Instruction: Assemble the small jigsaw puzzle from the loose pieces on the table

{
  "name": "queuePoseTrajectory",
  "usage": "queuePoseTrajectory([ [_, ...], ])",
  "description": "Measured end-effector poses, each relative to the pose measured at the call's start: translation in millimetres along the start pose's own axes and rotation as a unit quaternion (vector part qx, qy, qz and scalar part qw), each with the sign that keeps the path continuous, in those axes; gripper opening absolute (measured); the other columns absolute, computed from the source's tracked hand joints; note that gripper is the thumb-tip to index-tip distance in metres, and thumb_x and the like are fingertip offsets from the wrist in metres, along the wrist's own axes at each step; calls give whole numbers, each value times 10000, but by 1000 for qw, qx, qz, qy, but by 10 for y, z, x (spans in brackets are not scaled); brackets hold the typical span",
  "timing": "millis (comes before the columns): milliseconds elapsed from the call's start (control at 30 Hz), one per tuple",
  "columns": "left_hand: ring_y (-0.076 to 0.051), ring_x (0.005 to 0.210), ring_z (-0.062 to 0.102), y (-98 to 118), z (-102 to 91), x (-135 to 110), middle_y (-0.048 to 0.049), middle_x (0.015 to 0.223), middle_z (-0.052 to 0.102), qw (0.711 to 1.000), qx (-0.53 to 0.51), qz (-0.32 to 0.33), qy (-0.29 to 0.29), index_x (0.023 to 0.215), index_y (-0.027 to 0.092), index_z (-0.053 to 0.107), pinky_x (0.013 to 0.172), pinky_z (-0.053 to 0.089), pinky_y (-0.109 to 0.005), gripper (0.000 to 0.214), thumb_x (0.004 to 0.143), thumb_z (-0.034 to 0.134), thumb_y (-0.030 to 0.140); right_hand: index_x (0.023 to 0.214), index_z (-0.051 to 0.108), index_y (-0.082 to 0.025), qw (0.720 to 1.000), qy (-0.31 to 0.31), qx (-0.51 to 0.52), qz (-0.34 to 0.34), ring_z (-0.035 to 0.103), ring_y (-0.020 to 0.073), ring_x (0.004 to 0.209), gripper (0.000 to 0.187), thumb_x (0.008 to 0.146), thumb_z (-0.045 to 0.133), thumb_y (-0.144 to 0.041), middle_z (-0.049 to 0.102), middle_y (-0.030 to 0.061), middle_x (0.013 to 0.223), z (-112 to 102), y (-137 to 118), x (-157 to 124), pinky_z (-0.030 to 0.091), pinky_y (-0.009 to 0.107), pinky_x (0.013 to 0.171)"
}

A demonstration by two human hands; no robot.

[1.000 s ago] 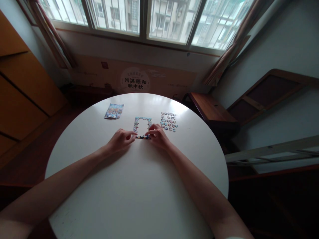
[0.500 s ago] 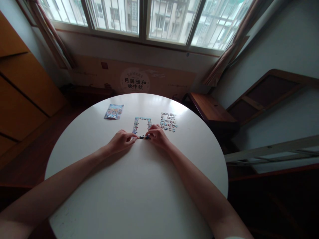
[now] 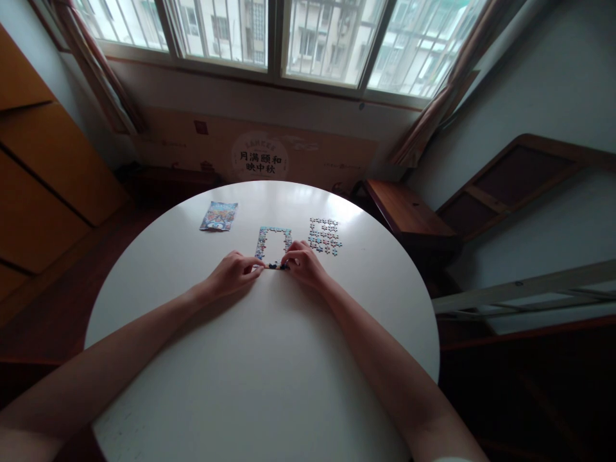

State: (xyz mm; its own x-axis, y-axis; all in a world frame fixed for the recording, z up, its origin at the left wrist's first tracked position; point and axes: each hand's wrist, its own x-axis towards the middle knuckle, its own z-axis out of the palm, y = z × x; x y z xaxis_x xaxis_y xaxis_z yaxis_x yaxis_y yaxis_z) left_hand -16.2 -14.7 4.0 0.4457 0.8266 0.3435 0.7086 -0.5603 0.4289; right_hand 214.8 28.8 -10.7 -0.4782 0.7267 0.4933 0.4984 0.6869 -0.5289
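A rectangular jigsaw puzzle border (image 3: 262,242) lies on the white round table (image 3: 260,359), its middle showing bare tabletop. My left hand (image 3: 234,268) is at the near left corner, thumb and fingertips pinched on the bottom edge strip. At the near right corner, my right hand (image 3: 306,264) has its fingers curled and pinched on the same dark bottom strip. Both hands hide parts of those corners. Loose puzzle pieces (image 3: 325,235) are laid out in rows just beyond my right hand.
A colourful printed packet (image 3: 219,217) lies flat at the far left of the table. Beyond the right rim stands a wooden bench (image 3: 409,208). A printed board (image 3: 308,144) is under the window, and an orange cabinet (image 3: 43,167) stands to the left.
The camera view shifts very slightly. Both hands stay at the bottom corners of the puzzle border, with no clear movement of the pieces.
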Motion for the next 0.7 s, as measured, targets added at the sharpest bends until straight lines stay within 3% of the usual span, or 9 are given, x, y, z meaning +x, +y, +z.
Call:
queuePoseTrajectory([
  [200,-69,429,383,-22,6,-1,66,452,464,1000,-9,7,-2,906,194,761,603,360,-207,249,890,546,318,679,750,-226,1000,4,0,0,502,179,859,312,750,569,18,608,45,825,-6,-3,5,434,306,790],
  [700,-69,429,376,4,-13,1,57,457,473,1000,-8,3,-4,891,185,765,584,353,-203,272,893,535,331,673,740,-220,1000,12,-5,7,497,172,848,297,761,573,10,610,38,823,10,19,-3,428,305,795],
])
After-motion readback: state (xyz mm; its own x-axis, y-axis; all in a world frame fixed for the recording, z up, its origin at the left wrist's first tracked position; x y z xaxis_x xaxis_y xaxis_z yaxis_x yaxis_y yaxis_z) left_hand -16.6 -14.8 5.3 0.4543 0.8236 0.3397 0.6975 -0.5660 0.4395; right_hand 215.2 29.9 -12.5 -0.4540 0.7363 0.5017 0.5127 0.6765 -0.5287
